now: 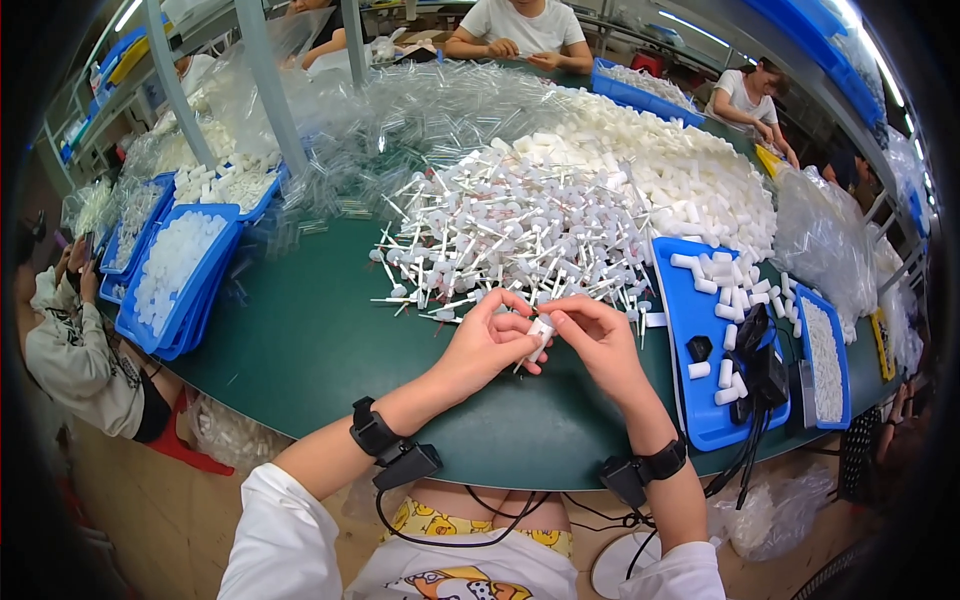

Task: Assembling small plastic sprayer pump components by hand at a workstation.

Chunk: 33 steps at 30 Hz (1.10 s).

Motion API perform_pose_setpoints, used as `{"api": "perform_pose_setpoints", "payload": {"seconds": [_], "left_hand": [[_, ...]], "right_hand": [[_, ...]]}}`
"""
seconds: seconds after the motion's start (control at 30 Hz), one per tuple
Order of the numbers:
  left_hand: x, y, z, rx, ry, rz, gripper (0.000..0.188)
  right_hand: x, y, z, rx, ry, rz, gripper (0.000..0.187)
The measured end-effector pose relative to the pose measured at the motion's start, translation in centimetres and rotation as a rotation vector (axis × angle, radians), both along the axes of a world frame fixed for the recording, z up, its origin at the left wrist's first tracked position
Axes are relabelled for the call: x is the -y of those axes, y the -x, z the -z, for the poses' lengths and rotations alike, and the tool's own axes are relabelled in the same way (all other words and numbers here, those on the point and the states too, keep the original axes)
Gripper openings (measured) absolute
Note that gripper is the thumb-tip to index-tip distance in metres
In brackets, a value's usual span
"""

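Over the near middle of the green table, my left hand (488, 342) is closed around a small white plastic cylinder (541, 330). My right hand (598, 336) meets it from the right, thumb and fingertips pinched at the cylinder's upper end. Whatever sits between those right fingertips is too small to make out. Just beyond both hands spreads a heap of white stick parts with pale round caps (525, 225), some showing thin red bits. To the right of my right hand stands a blue tray (670, 290) with loose white cylinders and black devices with cables on it.
A large pile of white cylinders (690, 180) lies behind the heap, beside many clear plastic tubes (440, 110). Stacked blue trays (212, 262) stand at the left, another blue tray (838, 405) at the right. Grey posts (272, 90) rise at the far left. Several people sit around the table.
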<state>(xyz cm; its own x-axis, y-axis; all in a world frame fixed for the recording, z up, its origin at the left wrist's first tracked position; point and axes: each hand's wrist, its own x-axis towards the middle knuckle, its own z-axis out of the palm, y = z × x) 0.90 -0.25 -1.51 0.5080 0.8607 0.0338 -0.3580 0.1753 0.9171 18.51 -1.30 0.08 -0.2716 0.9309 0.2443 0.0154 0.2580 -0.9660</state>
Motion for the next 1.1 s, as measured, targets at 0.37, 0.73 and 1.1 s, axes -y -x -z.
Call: {"api": "perform_pose_setpoints", "payload": {"seconds": [0.37, 0.73, 1.1], "left_hand": [[0.0, 0.4, -0.3, -0.196, -0.317, -0.229, 0.019], [-2.3, 6.5, -8.3, -1.093, -0.716, -0.28, 0.037], [-17.6, 17.5, -1.7, -1.682, -0.724, -0.609, 0.035]], "right_hand": [[0.3, 0.9, -0.1, -0.436, 0.202, 0.007, 0.038], [0.9, 0.4, -0.5, -0.294, 0.276, -0.012, 0.034], [0.4, -0.4, -0.8, -0.446, 0.342, -0.1, 0.037]]}}
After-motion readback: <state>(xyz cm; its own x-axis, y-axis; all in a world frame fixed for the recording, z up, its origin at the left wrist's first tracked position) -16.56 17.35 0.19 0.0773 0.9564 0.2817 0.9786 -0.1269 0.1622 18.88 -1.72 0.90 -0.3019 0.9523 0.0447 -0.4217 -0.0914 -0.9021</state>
